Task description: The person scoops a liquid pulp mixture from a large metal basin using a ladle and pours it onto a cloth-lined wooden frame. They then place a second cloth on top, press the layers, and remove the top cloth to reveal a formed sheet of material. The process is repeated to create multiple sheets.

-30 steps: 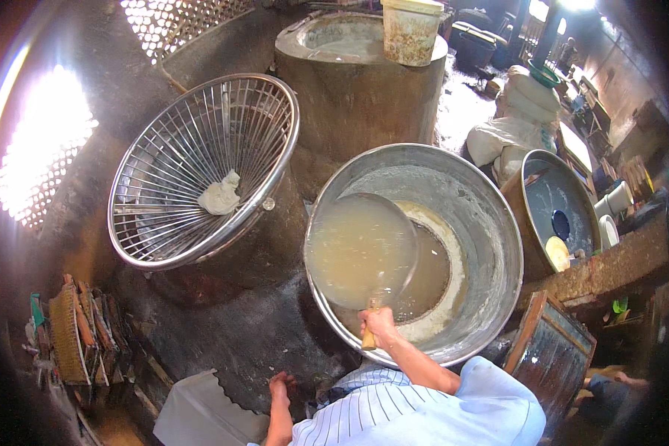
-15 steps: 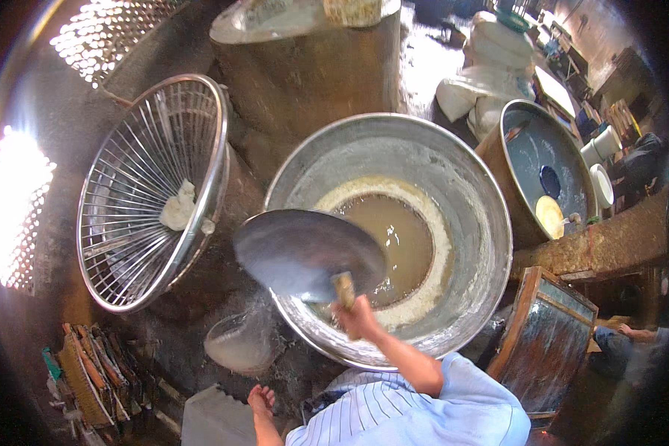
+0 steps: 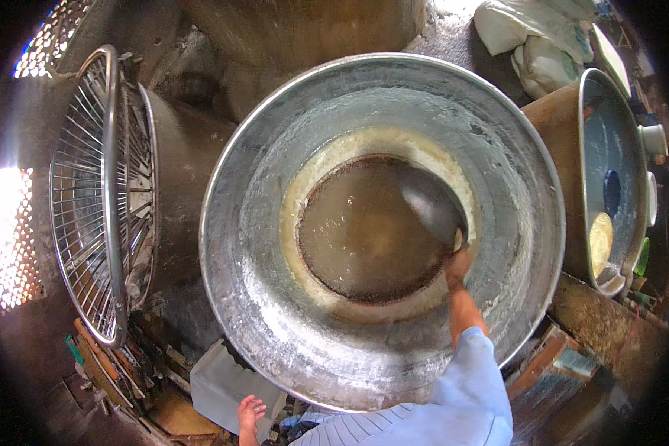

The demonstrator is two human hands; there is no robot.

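Observation:
In front of me stands a large, round metal vat [image 3: 238,186], with murky grey-brown liquid [image 3: 349,245] at its bottom and a pale crust around the liquid. My right hand [image 3: 459,267] reaches deep into it, closed round the short wooden handle of a dark wok [image 3: 430,199]. The wok lies tilted at the liquid's right side, touching the pale ring; part of its bowl seems to be under the surface. My left hand [image 3: 251,411] is held low outside the vat, fingers apart and slightly curled, holding nothing, near a grey-white box-like container [image 3: 219,383].
A big wire basket [image 3: 111,201] leans on a drum [image 3: 186,186] at the left. To the right, another metal drum [image 3: 581,178] holds a dark blue item and a yellowish round one. White sacks [image 3: 546,67] lie far right. Wooden boards [image 3: 104,364] are stacked low left.
My right hand has carried the wok from above the vat's left rim down into the liquid at the right. The view has moved closer over the vat. My left hand remains outside it.

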